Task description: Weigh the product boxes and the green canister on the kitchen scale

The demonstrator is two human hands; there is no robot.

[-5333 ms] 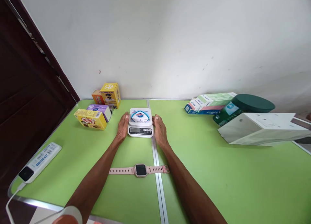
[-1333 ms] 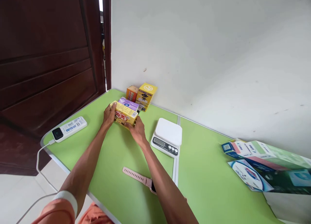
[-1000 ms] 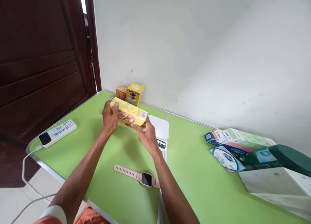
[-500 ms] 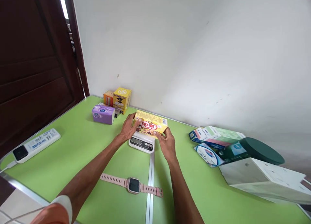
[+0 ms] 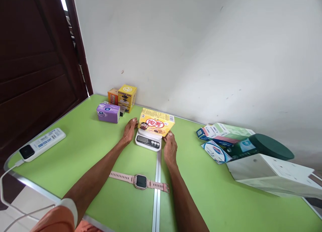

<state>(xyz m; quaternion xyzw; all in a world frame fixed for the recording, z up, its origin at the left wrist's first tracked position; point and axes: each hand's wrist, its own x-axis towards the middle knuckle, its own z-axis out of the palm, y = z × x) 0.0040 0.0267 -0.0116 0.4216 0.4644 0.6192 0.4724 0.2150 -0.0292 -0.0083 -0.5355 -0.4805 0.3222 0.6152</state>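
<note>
A yellow snack box [image 5: 156, 123] with red lettering rests on a small white digital kitchen scale [image 5: 148, 140], covering most of its platform. The scale's display and buttons show in front of the box. My left hand [image 5: 129, 130] is beside the box's left end, fingers stretched forward and holding nothing. By the lower right corner of the box is my right hand [image 5: 170, 148], its fingers partly behind that corner and not gripping it; I cannot tell whether they touch it. Nearer to me, a pink-strapped smartwatch [image 5: 140, 181] lies flat between my forearms.
At the back left stand a purple tissue pack [image 5: 108, 113], a yellow box [image 5: 127, 98] and an orange box [image 5: 113, 96]. A white power bank-like device [image 5: 44, 145] with a cable lies left. Cartons [image 5: 226, 133], a dark green container [image 5: 261, 148] and a white box [image 5: 266, 175] occupy the right.
Both hands have let go of the yellow box. My left hand has drawn off to its left, and my right hand has slid down off its front. The box stays on the scale.
</note>
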